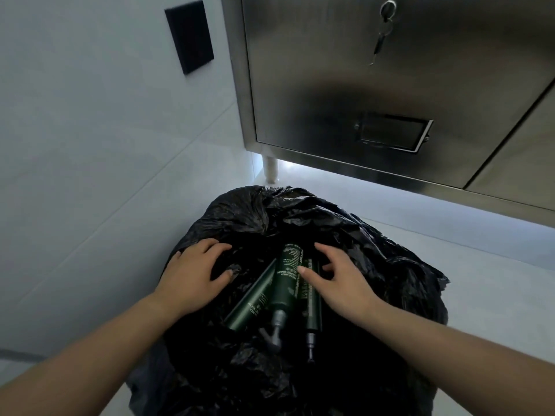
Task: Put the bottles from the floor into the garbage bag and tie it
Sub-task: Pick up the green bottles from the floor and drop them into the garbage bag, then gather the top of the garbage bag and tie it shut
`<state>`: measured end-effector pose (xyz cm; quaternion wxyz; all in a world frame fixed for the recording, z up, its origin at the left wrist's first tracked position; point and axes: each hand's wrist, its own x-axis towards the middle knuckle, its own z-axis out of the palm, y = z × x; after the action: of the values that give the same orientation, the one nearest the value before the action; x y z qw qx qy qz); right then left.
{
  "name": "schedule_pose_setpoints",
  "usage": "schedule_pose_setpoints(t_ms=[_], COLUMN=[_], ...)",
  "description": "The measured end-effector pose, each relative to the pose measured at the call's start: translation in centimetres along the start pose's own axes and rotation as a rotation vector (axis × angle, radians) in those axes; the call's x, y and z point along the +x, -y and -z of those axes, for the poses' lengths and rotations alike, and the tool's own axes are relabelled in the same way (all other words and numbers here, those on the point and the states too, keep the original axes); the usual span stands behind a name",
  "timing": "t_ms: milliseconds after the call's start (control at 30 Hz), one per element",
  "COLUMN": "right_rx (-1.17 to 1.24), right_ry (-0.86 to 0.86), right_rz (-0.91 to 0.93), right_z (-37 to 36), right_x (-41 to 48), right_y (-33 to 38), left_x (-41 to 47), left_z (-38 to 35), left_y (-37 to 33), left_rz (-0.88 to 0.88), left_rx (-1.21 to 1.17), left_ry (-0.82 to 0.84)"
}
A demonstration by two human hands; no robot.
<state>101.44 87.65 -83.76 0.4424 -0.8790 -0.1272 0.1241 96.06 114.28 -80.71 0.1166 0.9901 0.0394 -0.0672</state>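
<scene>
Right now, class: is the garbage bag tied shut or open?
Open. The garbage bag has its mouth spread, showing three green bottles lying inside.

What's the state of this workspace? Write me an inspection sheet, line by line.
Surface: pale floor, bare where visible.
Job's things: black garbage bag open and untied; three dark green bottles lie inside: tube bottle, pump bottle, slim bottle.
Clutter: nothing seen.
Grippers: left hand spread open on the bag's plastic; right hand open, thumb touching the pump bottle.
Cables: nothing seen.
Surroundings: steel cabinet with keys in its lock; black wall plate.
</scene>
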Motion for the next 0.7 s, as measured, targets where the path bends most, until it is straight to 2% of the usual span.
schedule_pose_setpoints(t_ms=[100,500,700], right_rx=[-0.043,-0.042,-0.293], right_ry=[-0.036,-0.279,-0.257], right_rz=[0.080,0.126,0.078], right_z=[1.6,10.2,12.2], right_x=[0.2,0.2,-1.5], right_y=[-0.4,-4.3,-7.7], left_x=[0.0,2.1,2.6], left_z=[-0.2,-1.5,-2.4], left_y=[-0.3,-6.8,-10.1], left_rz=[0.016,-0.143,-0.208], left_rx=[-0.025,-0.078,-0.062], left_ry=[0.009,-0.001,-0.001])
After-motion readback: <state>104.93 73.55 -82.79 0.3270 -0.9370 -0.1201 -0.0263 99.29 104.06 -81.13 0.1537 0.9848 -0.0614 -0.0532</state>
